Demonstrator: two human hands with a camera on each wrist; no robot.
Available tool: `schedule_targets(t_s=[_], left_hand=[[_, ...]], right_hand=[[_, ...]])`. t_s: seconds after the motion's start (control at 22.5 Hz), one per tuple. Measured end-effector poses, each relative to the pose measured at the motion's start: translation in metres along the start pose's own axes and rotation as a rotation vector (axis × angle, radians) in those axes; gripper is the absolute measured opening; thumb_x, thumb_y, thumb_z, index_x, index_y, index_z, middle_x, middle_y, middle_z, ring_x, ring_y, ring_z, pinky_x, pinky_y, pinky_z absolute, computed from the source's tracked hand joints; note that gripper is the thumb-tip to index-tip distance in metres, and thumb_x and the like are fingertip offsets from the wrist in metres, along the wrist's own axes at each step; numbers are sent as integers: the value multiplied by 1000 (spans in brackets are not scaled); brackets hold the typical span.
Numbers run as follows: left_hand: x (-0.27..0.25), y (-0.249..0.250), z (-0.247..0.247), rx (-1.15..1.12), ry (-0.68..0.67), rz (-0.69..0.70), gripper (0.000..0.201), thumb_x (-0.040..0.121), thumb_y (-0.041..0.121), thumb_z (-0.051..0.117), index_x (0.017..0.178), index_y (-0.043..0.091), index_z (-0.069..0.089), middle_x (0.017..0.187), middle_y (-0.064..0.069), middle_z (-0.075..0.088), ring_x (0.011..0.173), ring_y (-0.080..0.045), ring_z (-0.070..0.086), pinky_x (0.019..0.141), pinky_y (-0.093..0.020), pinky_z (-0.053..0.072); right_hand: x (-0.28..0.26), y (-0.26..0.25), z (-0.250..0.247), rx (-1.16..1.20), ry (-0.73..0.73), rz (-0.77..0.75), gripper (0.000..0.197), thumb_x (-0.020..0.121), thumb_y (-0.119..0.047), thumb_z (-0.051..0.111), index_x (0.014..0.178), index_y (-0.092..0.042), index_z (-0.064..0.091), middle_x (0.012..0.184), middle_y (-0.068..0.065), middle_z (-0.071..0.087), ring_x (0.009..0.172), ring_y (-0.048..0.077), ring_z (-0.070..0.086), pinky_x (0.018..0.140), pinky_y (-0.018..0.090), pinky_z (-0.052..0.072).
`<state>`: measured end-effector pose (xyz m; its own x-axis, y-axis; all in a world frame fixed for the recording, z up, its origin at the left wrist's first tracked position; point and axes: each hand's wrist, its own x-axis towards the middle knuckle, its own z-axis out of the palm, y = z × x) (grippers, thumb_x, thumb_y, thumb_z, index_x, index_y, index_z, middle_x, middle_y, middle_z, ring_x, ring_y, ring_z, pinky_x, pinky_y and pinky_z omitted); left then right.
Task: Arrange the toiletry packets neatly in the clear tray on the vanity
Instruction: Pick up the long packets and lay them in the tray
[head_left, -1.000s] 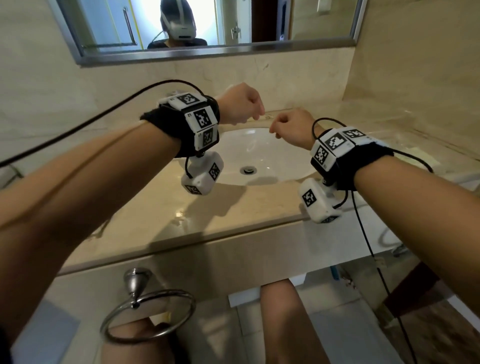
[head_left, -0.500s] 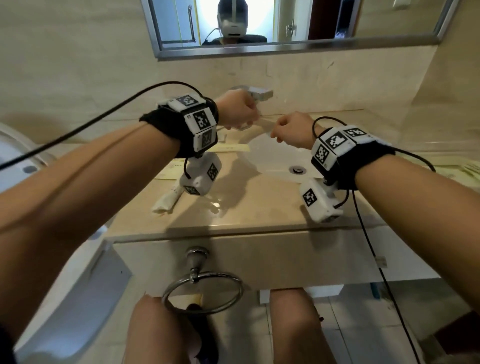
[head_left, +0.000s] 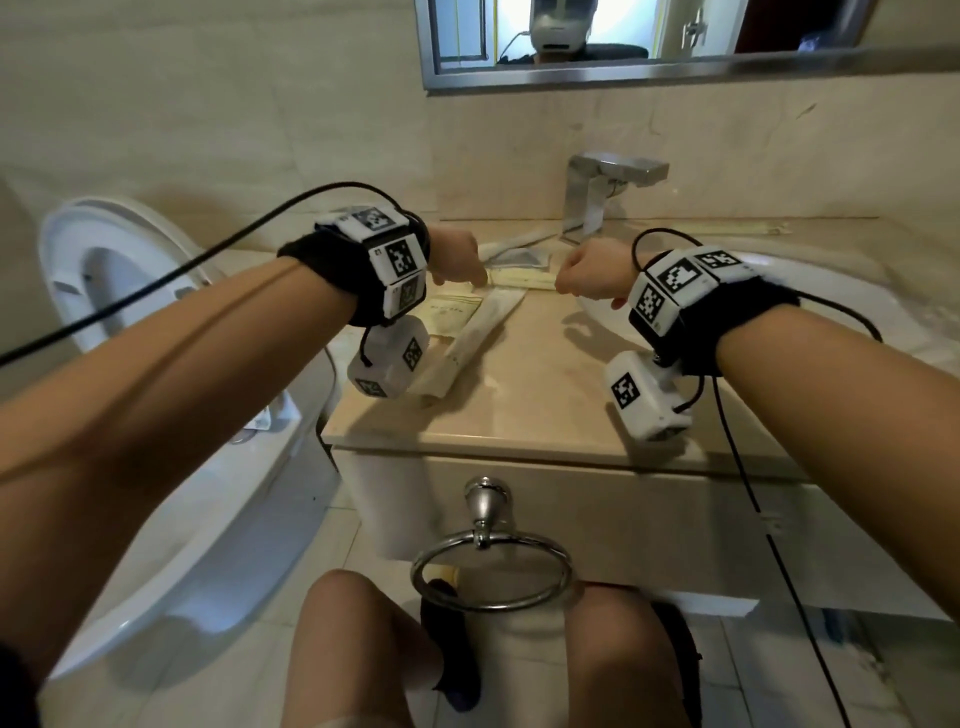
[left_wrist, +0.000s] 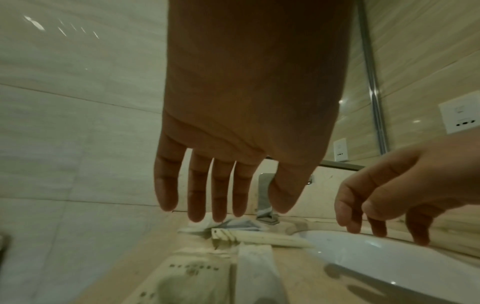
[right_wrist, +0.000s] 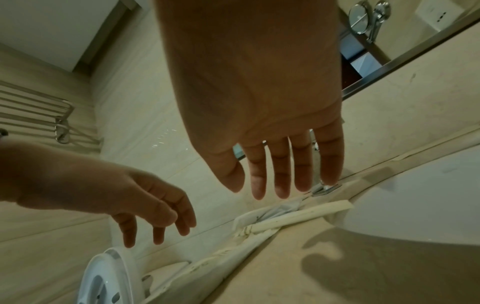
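Hovering both hands over the left end of the vanity top (head_left: 524, 415), packets now in view beneath them; a second ago my view sat on the sink basin (head_left: 810, 306) and none of the packets showed, so I have turned left toward the work. Left hand (left_wrist: 233, 144): fingers straight and slightly spread, pointing down, holding nothing. Right hand (right_wrist: 272, 133): same, fingers extended and loose, nothing in the grasp. Toiletry packets lie scattered between the wall and the basin edge: a long white sleeve (head_left: 478, 338) lying diagonally, a flat cream sachet (head_left: 452, 314) just left of it and partly under it, a narrow cream packet (head_left: 519, 278) crosswise between my hands, and a bluish-grey packet (head_left: 519, 255) near the faucet (head_left: 597, 200). Clear tray: cannot find it in any view; perhaps out of frame or under the packets. Judgement: nothing arranged yet. Next step is likely gathering the loose packets, once the tray is located.
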<state>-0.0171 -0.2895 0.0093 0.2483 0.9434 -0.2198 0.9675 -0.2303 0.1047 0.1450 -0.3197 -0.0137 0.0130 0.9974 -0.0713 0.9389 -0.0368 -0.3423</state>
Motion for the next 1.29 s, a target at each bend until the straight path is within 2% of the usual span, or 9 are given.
schedule_targets(t_s=[0.13, 0.31, 0.49, 0.62, 0.85, 0.89, 0.98, 1.07, 1.29], left_hand=[[6, -17, 17, 69, -81, -97, 48, 99, 26, 46, 137, -1, 42, 128, -19, 51, 128, -32, 48, 75, -30, 41], [16, -40, 31, 61, -114, -148, 46, 97, 26, 50, 132, -3, 50, 139, -18, 51, 129, -29, 49, 98, -32, 41], [21, -44, 34, 48, -132, -165, 46, 100, 26, 42, 132, -7, 48, 120, -16, 56, 101, -22, 50, 80, -27, 34], [27, -41, 37, 94, -122, -180, 50, 99, 32, 44, 132, -6, 47, 103, -11, 45, 94, -18, 42, 79, -23, 29], [34, -44, 33, 65, -176, -196, 52, 96, 36, 50, 135, 1, 46, 123, -14, 57, 104, -26, 54, 77, -23, 34], [35, -44, 32, 38, -183, -190, 51, 95, 35, 51, 134, 2, 48, 111, -11, 61, 96, -25, 58, 72, -21, 37], [34, -45, 32, 6, -169, -175, 47, 93, 34, 56, 127, 2, 54, 78, -5, 54, 67, -18, 49, 54, -19, 33], [34, -47, 31, 33, -128, -162, 44, 90, 34, 60, 120, 1, 57, 81, -7, 51, 72, -21, 47, 57, -21, 35], [28, -51, 16, -53, 15, -147, 30, 89, 27, 60, 69, 6, 51, 61, -3, 42, 52, -16, 38, 48, -22, 31]], right_hand=[[9, -14, 8, -99, -51, 0, 42, 91, -28, 54, 125, -4, 57, 126, 16, 58, 94, 24, 50, 91, 40, 49], [21, -34, 18, -231, -166, -85, 48, 91, -26, 56, 135, -9, 48, 120, 9, 53, 105, 24, 50, 85, 31, 42], [41, -54, 39, -329, -179, -205, 55, 87, -18, 61, 139, -11, 44, 140, 8, 48, 127, 24, 48, 102, 31, 39], [58, -59, 50, -394, -218, -226, 56, 83, -16, 65, 136, -11, 46, 134, 9, 53, 120, 25, 54, 102, 34, 45], [70, -57, 63, -504, -246, -286, 64, 71, -17, 71, 131, -21, 48, 122, 4, 56, 107, 21, 57, 96, 34, 49], [69, -58, 59, -536, -250, -299, 61, 73, -15, 69, 130, -20, 48, 122, 3, 55, 105, 21, 56, 94, 32, 49], [66, -59, 55, -572, -295, -302, 53, 77, -9, 65, 127, -15, 49, 116, 3, 53, 96, 19, 52, 75, 23, 46], [63, -59, 56, -614, -292, -330, 42, 78, -7, 63, 119, -12, 55, 107, 3, 54, 87, 16, 48, 56, 17, 37], [46, -55, 58, -592, -262, -367, 17, 79, -13, 64, 95, -15, 60, 80, 0, 54, 80, 18, 51, 54, 21, 38]])
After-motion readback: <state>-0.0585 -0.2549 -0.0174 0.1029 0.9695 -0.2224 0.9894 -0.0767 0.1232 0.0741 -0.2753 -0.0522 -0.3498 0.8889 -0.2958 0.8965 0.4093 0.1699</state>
